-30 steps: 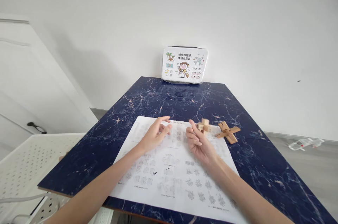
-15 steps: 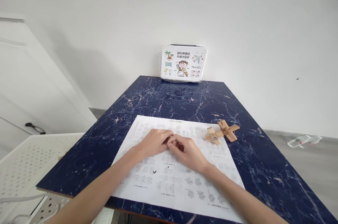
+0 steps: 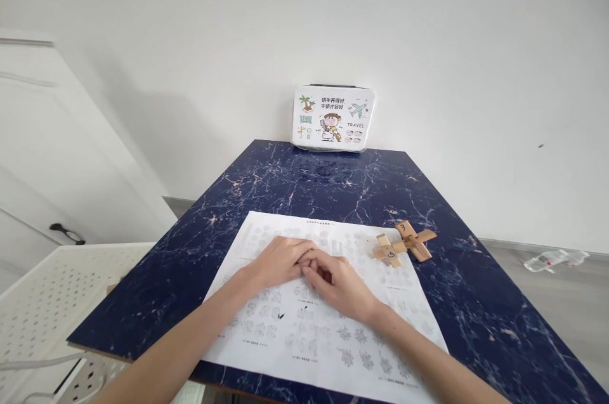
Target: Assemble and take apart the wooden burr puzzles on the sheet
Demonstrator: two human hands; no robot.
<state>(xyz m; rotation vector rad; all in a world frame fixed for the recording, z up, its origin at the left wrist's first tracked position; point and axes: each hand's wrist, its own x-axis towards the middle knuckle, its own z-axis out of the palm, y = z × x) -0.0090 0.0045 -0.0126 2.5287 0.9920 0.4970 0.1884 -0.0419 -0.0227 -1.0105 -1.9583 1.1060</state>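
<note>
My left hand (image 3: 280, 259) and my right hand (image 3: 340, 278) rest together on a large printed sheet (image 3: 228, 321), fingertips meeting and overlapping. The right fingers are curled over the ends of the left ones, leaving a dark hollow under the palm. Both hands are closed, with no object showing in them; some left fingertips are hidden. To the right of my right hand, apart from it, lie wooden puzzle pieces (image 3: 417, 243) joined in crosses, with dark letter marks. They overlap the sheet's upper right edge and the table.
The dark blue marble-patterned table (image 3: 295, 185) carries a white cartoon case (image 3: 333, 117) at its far edge, against the wall. On the left stands a white perforated rack (image 3: 52, 290) with a cable. A plastic bottle (image 3: 545, 261) lies on the floor at right.
The view has tilted slightly, so everything sits a little lower and further right. My hands stay together on the sheet, and the wooden pieces have not moved.
</note>
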